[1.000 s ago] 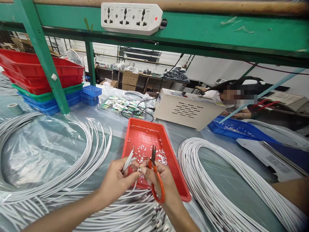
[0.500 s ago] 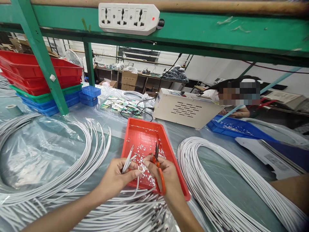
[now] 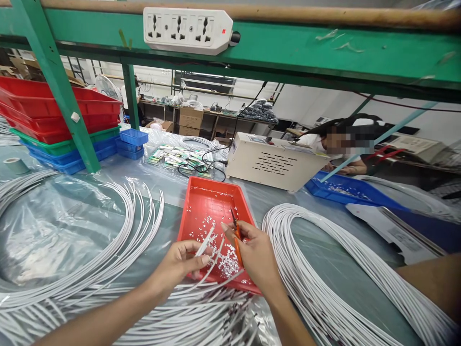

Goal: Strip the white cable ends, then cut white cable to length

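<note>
My left hand [image 3: 188, 259] is closed around white cable ends [image 3: 206, 240], whose tips point up over the red tray [image 3: 184, 211]. My right hand [image 3: 252, 247] holds orange-handled scissors [image 3: 237, 247], dark blades pointing up and away. Its thumb and forefinger are near the upper end of another white cable [image 3: 216, 254]; whether they touch it I cannot tell. Small white and silvery scraps [image 3: 230, 264] lie scattered in the tray beneath both hands. Just in front of the tray, a thick bundle of white cables [image 3: 180, 312] runs across the table.
Coils of white cable lie left [image 3: 118, 245] and right [image 3: 306, 269]. A beige machine [image 3: 275, 166] stands behind the tray. Stacked bins [image 3: 61, 108] stand at left beside a green post [image 3: 68, 105]. A green beam with a power strip [image 3: 187, 31] crosses overhead. Another person [image 3: 313, 142] sits at far right.
My right hand has moved slightly right and up, and the scissors have turned in it. The cable ends in my left hand have shifted right and spread apart from the single cable.
</note>
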Demonstrator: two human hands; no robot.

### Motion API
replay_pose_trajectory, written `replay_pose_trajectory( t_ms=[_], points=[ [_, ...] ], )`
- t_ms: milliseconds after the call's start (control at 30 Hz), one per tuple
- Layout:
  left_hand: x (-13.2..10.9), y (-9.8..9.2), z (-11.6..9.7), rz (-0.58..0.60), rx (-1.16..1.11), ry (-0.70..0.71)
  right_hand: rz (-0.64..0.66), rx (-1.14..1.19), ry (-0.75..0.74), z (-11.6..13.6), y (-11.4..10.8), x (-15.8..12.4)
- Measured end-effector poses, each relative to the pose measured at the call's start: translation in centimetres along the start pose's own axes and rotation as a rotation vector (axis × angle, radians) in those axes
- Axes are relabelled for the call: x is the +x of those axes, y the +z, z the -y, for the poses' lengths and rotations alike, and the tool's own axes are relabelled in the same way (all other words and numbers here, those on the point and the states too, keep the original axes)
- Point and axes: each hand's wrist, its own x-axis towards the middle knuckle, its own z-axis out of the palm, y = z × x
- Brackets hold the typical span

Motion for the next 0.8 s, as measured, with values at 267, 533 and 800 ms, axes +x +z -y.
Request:
replay_pose_trajectory(
  t_ms=[267, 533, 800],
  points=[
    [0.2, -0.6, -1.4, -0.098, -0.122, 0.089, -0.107, 0.253, -0.029, 1.4, -0.8, -0.9],
    [0.2, -0.9, -2.0, -0.178, 0.006, 0.164, 0.331, 0.044, -0.003, 2.6, -0.3, -2.2],
    [0.4, -0.8, -2.0, -0.275, 0.011, 0.212, 0.315, -0.536, -0.061, 0.5, -0.3, -1.9]
  ],
)
